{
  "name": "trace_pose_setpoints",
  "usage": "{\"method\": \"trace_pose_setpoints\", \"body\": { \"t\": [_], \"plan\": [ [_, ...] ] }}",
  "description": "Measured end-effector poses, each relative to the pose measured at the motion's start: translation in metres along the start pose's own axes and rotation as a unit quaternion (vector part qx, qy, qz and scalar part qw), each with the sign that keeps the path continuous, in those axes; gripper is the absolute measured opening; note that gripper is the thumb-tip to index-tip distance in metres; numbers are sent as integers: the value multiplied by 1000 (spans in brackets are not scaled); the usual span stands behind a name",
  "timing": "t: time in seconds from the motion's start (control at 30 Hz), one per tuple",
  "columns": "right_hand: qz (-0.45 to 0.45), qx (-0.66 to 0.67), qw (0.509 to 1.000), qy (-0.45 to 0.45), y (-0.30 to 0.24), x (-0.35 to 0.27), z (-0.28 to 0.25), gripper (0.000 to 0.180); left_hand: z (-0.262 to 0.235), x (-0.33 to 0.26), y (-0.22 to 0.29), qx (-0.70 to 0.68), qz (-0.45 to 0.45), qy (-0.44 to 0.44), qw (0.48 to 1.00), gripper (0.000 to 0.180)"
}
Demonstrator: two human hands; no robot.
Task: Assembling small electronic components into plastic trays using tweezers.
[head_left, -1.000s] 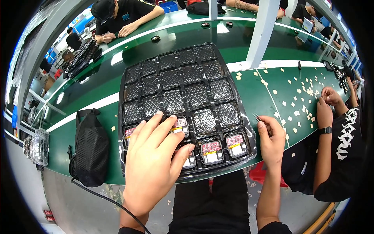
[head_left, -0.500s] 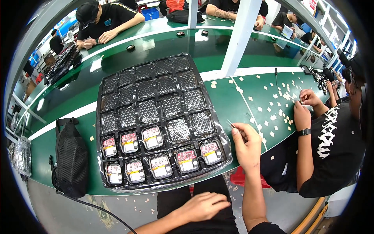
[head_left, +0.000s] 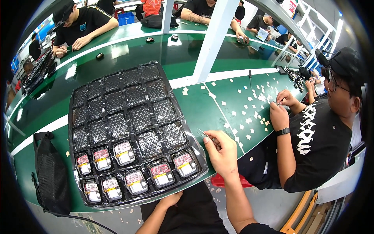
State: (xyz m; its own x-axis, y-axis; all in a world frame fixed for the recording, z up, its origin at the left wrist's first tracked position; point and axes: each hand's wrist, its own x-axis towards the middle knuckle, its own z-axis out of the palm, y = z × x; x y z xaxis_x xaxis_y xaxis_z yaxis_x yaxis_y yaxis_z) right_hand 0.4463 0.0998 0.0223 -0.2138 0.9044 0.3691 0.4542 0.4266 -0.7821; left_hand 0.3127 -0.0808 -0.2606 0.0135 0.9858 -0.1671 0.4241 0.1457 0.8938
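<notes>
At the right edge of the black plastic tray point(head_left: 183, 121), my right hand point(head_left: 223, 151) is closed around thin metal tweezers point(head_left: 201, 133), tips pointing up and left. My left hand point(head_left: 171, 199) is below the tray's near edge, above my lap; its fingers are hidden there. The tray has rows of textured pockets. Several small square electronic units, each with a circuit board, yellow tape and a silvery-white block, fill the two nearest rows in part; one such unit point(head_left: 160, 174) shows a reddish board. The farther pockets hold no units.
A black bag point(head_left: 52, 175) with a cable lies left of the tray. Small pale square pieces point(head_left: 249, 105) and a screwdriver point(head_left: 250, 78) are scattered at right. A co-worker point(head_left: 311, 132) sits there, hands together. A white post point(head_left: 212, 43) rises behind the tray.
My view has swung right, so the bench appears farther left. My left hand has gone from over my lap to under the tray's near edge. My right hand still holds the tweezers.
</notes>
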Motion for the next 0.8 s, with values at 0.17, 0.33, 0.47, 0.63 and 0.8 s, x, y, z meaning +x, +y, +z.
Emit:
{"method": "trace_pose_setpoints", "body": {
  "t": [0.17, 0.33, 0.47, 0.63, 0.8],
  "plan": [
    [3, -15, 1000, -3, 0, 1, -2, 17, -13, 8, 8, 46, -39, -13, 998, 46],
    [-8, -10, 1000, -1, -1, 1, 0, 17, -12, 9, 7, 44, -33, -10, 998, 47],
    [-10, -6, 1000, -2, 1, 1, 0, 17, -11, 10, 11, 36, -55, -30, 997, 47],
    [-7, -21, 1000, -10, -3, 1, 0, 16, -6, 9, 1, 30, -46, -22, 998, 46],
    [-7, -19, 1000, -16, -4, 1, 0, 16, -7, 6, -11, 52, -50, -15, 997, 46]
  ]
}}
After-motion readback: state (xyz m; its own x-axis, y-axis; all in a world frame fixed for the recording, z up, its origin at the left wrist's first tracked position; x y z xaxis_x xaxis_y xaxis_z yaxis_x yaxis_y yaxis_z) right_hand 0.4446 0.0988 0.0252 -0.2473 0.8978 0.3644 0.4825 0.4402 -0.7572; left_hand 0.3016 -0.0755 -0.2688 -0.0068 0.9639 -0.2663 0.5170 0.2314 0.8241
